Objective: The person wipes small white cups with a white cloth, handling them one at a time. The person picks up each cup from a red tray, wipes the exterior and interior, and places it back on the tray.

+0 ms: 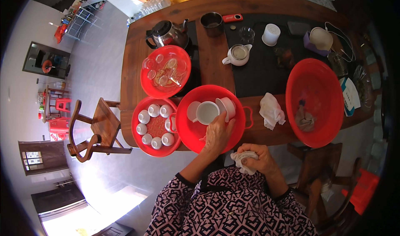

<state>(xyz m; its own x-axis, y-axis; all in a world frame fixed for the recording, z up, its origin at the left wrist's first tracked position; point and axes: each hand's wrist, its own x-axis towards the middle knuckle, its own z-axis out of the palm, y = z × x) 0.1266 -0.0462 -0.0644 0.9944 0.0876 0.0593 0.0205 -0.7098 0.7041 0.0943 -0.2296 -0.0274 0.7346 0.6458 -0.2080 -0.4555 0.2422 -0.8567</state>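
Note:
My left hand (217, 134) is over the front of a red plastic basin (187, 136), palm down with fingers apart. Its fingertips reach the white cups inside. One white cup (207, 112) with a small handle faces up there; other white cups (226, 107) lean together on its right. A white lid or dish (193, 110) shows at its left. At the table's front edge, my right hand (261, 159) grips a crumpled white cloth (245, 162) close to my body. Part of the left hand's underside is hidden.
To the left, a red tray (157, 126) holds a ring of upturned white cups; a red basin (186, 64) behind has clear glasses. A metal kettle (167, 32), white teapot (239, 54), white cloth (271, 111) and large red basin (315, 92) with a rag share the table.

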